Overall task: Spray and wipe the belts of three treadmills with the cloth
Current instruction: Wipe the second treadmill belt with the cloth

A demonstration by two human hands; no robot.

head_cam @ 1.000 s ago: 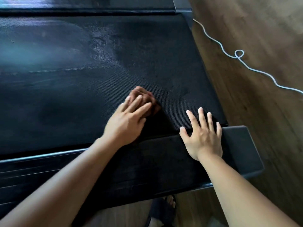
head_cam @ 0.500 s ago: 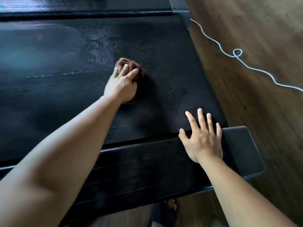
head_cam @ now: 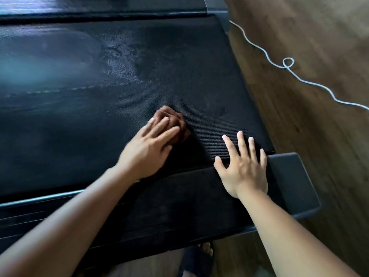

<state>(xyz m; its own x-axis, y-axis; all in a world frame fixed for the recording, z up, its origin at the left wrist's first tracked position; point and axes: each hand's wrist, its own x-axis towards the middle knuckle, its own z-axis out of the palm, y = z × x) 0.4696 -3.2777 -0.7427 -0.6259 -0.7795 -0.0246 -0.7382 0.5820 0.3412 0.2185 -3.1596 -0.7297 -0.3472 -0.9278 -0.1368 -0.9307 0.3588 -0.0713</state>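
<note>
A black treadmill belt point(head_cam: 119, 80) fills most of the view, with a damp sheen on its far middle part. My left hand point(head_cam: 147, 150) presses a bunched brown cloth point(head_cam: 171, 118) flat against the belt near its front edge, fingers straight over the cloth. My right hand point(head_cam: 243, 168) lies flat with spread fingers where the belt meets the black side rail point(head_cam: 287, 176), holding nothing.
A white cord point(head_cam: 287, 64) snakes across the wooden floor point(head_cam: 319, 136) to the right of the treadmill. A foot in a dark sandal point(head_cam: 199, 258) stands at the bottom edge. A second rail point(head_cam: 99, 5) runs along the far side.
My left hand has drawn the cloth back across the belt, from the far middle toward the near edge. My right hand has stayed in place.
</note>
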